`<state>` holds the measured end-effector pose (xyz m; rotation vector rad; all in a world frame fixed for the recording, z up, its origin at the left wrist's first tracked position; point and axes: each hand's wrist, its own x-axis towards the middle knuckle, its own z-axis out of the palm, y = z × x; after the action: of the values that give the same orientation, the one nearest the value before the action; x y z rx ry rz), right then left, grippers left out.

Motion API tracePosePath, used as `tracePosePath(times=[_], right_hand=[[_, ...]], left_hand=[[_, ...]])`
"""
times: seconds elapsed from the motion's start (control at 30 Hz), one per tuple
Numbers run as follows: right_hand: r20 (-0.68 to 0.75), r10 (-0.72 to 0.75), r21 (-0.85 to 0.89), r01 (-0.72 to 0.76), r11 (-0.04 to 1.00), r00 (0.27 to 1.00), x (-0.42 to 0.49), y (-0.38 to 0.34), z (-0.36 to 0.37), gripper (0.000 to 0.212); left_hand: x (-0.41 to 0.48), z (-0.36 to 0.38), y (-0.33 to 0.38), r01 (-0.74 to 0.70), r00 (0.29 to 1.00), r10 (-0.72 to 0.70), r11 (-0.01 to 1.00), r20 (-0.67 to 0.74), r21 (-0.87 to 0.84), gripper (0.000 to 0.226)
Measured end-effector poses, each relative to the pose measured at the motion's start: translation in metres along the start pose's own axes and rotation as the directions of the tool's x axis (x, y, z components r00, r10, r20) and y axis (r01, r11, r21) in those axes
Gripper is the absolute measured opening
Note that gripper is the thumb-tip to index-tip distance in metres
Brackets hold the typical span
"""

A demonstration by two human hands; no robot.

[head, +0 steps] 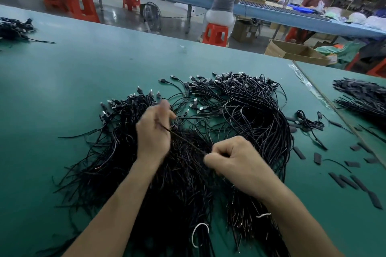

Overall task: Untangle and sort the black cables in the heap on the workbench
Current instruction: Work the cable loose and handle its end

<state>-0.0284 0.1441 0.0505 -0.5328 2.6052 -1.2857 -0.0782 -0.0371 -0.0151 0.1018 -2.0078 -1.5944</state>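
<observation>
- Heap (240,123) of thin black cables lies mid-table on the matte green table (83,73). Cord is round and glossy. USB plugs with metal tips fan along the far edge; cut ends point toward the person.
- Left grip (153,131): fingers curled, pinching one cable (188,142) above the heap's left part. Fingertips blurred.
- Right grip (236,160): fist closed round the same cable's near end, over the heap's centre. Cable runs taut and straight between both.
- White ties (199,233): thin loops on the near strands.
- Sleeves (317,158): flat, short black strips, scattered right of the heap.
- Bundle (363,98) at right and pile (14,29) far left are both cut off at the edge of view.
- Heap's near part is partly hidden under the forearms. Single strands there cannot be told apart.
</observation>
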Motion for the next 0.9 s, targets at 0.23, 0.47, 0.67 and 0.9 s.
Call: tracePosePath(times=[0.23, 0.47, 0.67, 0.9], right_hand=[[-0.521, 0.292, -0.368, -0.519, 0.771, 0.802, 0.010, 0.065, -0.037, 0.035], [-0.286, 0.053, -0.570, -0.214, 0.794, 0.957, 0.011, 0.055, -0.025, 0.067], [0.022, -0.282, -0.444, 0.262, 0.857, 0.959, 0.019, 0.026, 0.014, 0.052], [-0.213, -0.122, -0.133, 0.095, 0.987, 0.969, 0.017, 0.040, 0.006, 0.026]], left_hand=[[0.007, -0.039, 0.013, -0.169, 0.954, 0.185, 0.982, -0.235, 0.088, 0.052], [-0.013, -0.033, 0.013, -0.377, 0.881, 0.051, 0.676, 0.470, 0.633, 0.046], [-0.025, -0.011, 0.017, -0.415, 0.777, 0.014, 0.764, 0.630, 0.494, 0.021], [-0.015, -0.027, 0.011, -0.150, 0.794, -0.035, 0.956, 0.606, 0.251, 0.044]])
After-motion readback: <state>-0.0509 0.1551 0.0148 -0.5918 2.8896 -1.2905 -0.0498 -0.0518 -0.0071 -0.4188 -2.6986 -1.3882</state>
